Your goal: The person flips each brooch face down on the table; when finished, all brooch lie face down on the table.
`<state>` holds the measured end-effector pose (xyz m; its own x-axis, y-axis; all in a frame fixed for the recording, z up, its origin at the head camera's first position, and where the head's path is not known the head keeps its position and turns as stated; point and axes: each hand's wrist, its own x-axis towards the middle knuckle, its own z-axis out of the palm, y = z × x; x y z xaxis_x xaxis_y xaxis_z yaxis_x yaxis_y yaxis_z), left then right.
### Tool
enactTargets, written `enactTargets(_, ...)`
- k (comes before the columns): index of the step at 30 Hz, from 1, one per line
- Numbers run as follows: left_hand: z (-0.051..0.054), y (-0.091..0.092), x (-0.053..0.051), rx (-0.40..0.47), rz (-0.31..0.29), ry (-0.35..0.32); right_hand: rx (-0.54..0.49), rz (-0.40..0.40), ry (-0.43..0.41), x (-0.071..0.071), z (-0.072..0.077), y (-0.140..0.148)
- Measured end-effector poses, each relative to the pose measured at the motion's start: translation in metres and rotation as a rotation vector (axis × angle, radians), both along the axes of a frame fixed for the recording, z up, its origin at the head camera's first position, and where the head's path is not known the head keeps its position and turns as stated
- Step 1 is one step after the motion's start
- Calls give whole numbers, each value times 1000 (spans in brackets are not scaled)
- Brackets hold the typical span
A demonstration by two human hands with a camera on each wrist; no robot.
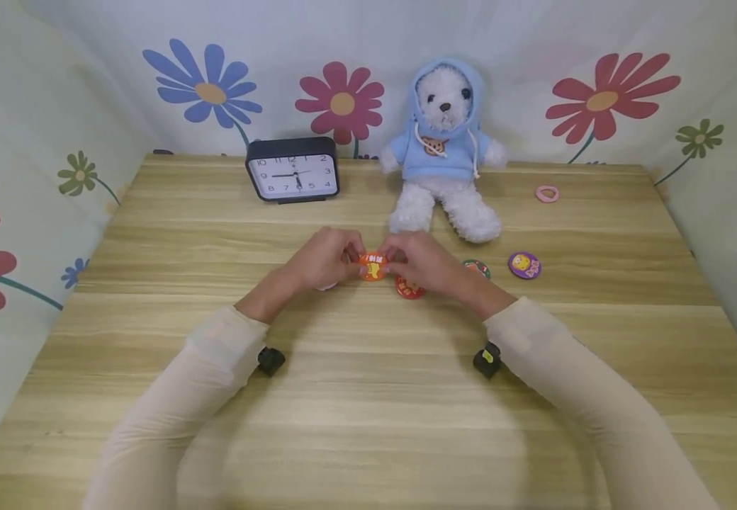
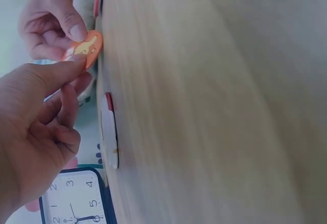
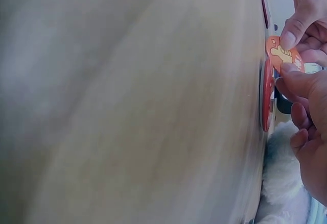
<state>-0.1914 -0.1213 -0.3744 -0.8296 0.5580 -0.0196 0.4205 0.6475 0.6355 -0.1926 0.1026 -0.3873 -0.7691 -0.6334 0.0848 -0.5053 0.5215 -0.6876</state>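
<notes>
An orange round badge (image 1: 373,268) with a yellow figure is pinched between both hands, above the wooden table. The left hand (image 1: 330,256) grips its left edge with thumb and fingers; the right hand (image 1: 421,261) grips its right edge. In the left wrist view the thumb of the left hand (image 2: 38,117) lies on the face of the badge (image 2: 88,48). A red badge (image 1: 410,287) lies under the right hand, partly covered. Beside the left hand, a pale badge (image 1: 327,287) is mostly hidden in the head view; the left wrist view shows it flat on the table (image 2: 204,106).
A black clock (image 1: 293,170) stands at the back left, and a plush bear (image 1: 443,152) in a blue hoodie sits behind the hands. To the right lie a green badge (image 1: 477,268), a purple badge (image 1: 524,265) and a pink ring (image 1: 547,194).
</notes>
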Motion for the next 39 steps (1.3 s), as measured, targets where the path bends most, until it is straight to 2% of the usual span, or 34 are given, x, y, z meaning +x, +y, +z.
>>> enactTargets(7, 3, 3, -3, -43, 28, 67, 9, -37, 10, -3, 3, 0)
enactTargets(15, 6, 5, -2, -76, 60, 105, 20, -48, 51, -3, 6, -1)
enactTargets(19, 6, 3, -2, -73, 62, 120, 44, -38, 112, -1, 9, -2)
enactTargets(22, 6, 1, -1, -59, 43, 118, 75, -23, 176, 0, 11, -1)
enactTargets(26, 4, -3, 0, 3, 8, 36, 105, -2, 247, 3, 11, 0)
enactTargets(31, 2, -6, 0, 80, 5, -99, 115, 21, 282, 3, 9, 2)
enactTargets(34, 1, -7, -1, 86, 8, -146, 102, 51, 221, 2, 7, 3)
enactTargets(39, -2, -7, -2, 54, -8, -148, 66, 99, 94, -1, 4, 5)
